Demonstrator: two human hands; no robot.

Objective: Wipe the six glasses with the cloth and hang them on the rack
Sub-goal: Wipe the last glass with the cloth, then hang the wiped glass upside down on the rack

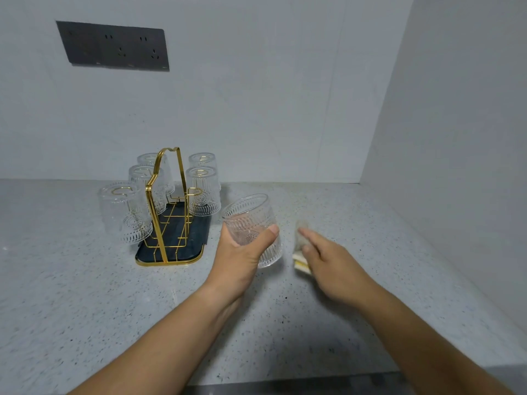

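glass rack (171, 249) on speckled grey countertop (85, 280)

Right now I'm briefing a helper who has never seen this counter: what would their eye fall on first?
A gold wire rack on a dark tray stands left of centre on the speckled counter, with five clear ribbed glasses hung upside down on it. Just right of it, the left hand grips a sixth glass, mouth up and tilted. Further right, the right hand meets a blurred cloth; its grip is unclear.
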